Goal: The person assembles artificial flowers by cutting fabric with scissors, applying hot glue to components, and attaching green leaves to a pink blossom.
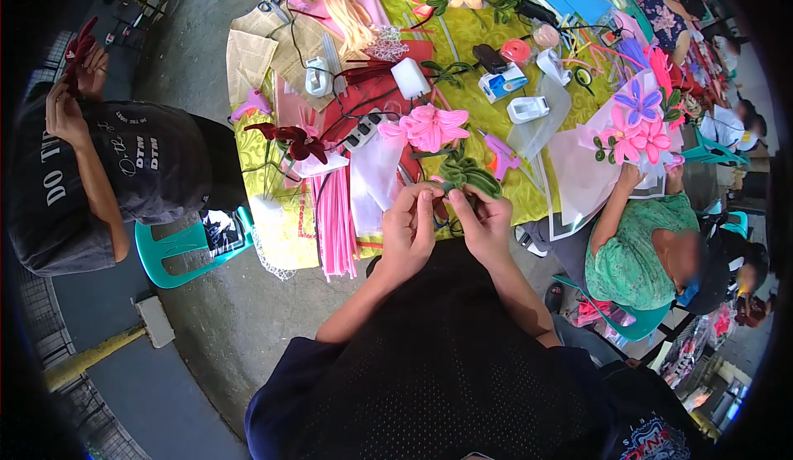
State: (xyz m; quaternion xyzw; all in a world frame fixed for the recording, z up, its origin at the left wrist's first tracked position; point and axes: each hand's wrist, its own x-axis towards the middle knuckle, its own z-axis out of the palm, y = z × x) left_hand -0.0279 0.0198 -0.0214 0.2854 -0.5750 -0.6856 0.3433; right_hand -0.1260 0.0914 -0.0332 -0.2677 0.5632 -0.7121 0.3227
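Note:
Close to the table's near edge, my left hand and my right hand meet with fingertips pinched together. Between them is a bunch of looped green fuzzy pipe-cleaner leaves, its base at the fingertips and its loops pointing up and to the right. Just beyond lies a pink pipe-cleaner flower. A purple and orange glue gun rests to the right of it. Left of my hands, a bundle of long pink pipe cleaners hangs over the table edge, below a dark red flower.
The yellow-green tablecloth carries a power strip, white tape dispensers, scissors and cables. A person in green holds a wrapped bouquet at right. Another in black stands left, near a teal chair.

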